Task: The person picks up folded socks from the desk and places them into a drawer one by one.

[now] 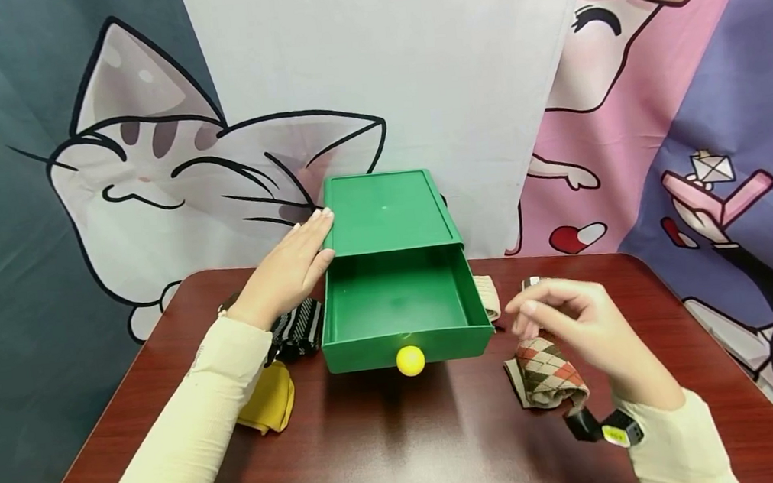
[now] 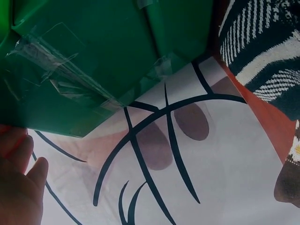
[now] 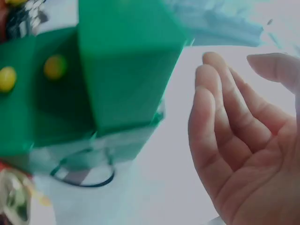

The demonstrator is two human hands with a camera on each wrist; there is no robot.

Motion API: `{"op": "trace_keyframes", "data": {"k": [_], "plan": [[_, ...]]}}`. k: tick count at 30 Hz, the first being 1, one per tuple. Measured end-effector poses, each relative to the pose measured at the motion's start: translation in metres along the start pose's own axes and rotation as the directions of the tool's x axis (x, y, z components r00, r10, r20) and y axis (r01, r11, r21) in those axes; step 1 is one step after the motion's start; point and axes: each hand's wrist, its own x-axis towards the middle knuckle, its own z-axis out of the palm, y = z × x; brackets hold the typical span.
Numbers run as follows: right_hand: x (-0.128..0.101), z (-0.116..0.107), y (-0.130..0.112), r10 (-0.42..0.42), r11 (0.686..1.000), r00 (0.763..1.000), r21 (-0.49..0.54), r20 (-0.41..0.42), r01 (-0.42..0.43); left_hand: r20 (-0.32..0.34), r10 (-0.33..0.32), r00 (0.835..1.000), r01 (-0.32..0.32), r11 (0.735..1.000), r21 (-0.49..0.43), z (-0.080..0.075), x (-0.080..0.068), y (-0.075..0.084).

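A green box (image 1: 387, 212) stands on the table with its drawer (image 1: 399, 302) pulled out, the bare inside showing. On the drawer's front is a yellow ball knob (image 1: 411, 360). My left hand (image 1: 286, 272) rests with straight fingers against the box's upper left edge; its fingertips (image 2: 36, 176) show beside the green wall in the left wrist view. Over a folded argyle sock (image 1: 548, 373), right of the drawer, hovers my right hand (image 1: 569, 317). Its fingers bend loosely, and the right wrist view shows nothing in the palm (image 3: 262, 173).
Left of the box lie a rolled black-and-white striped sock (image 1: 301, 329) and a folded yellow cloth (image 1: 269, 401). A cream ribbed cloth (image 1: 488, 298) sits against the drawer's right side. The reddish-brown table (image 1: 405, 455) backs onto a cartoon-printed curtain (image 1: 148, 193).
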Motion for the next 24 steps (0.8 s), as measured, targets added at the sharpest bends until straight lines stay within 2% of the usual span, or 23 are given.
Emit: {"op": "trace_keyframes", "data": {"k": [2, 4, 7, 10, 12, 17, 18, 21, 24], "plan": [[0.008, -0.008, 0.010, 0.111, 0.993, 0.993, -0.048, -0.032, -0.112, -0.006, 0.003, 1.000, -0.003, 1.000, 0.004, 0.000, 0.000, -0.001], [0.017, -0.015, 0.023, 0.236, 0.966, 0.970, -0.092, -0.059, -0.240, -0.007, 0.002, 1.000, -0.002, 1.000, 0.000, 0.000, 0.000, -0.001], [0.029, -0.024, 0.046, 0.424, 0.892, 0.902, -0.135, -0.081, -0.431, -0.005, -0.001, 1.000, 0.001, 1.000, -0.009, 0.001, 0.000, 0.000], [0.039, -0.030, 0.070, 0.555, 0.808, 0.828, -0.184, -0.076, -0.559, -0.002, -0.004, 1.000, 0.004, 1.000, -0.013, 0.002, 0.000, 0.000], [0.044, -0.033, 0.083, 0.611, 0.756, 0.789, -0.243, -0.070, -0.607, 0.000, -0.008, 1.000, 0.008, 1.000, -0.013, 0.002, 0.000, 0.000], [0.056, -0.034, 0.110, 0.681, 0.626, 0.729, -0.456, -0.076, -0.632, 0.005, -0.016, 1.000, 0.016, 1.000, -0.019, 0.000, 0.000, 0.000], [0.057, -0.034, 0.115, 0.699, 0.595, 0.710, -0.484, -0.081, -0.641, 0.006, -0.018, 1.000, 0.018, 1.000, -0.020, 0.000, -0.001, 0.001], [0.060, -0.032, 0.127, 0.774, 0.512, 0.628, -0.504, -0.080, -0.696, 0.006, -0.019, 1.000, 0.019, 1.000, -0.024, 0.000, -0.001, 0.001], [0.061, -0.030, 0.133, 0.844, 0.462, 0.533, -0.429, -0.055, -0.776, 0.002, -0.014, 1.000, 0.014, 1.000, -0.023, 0.000, -0.001, 0.001]]}}
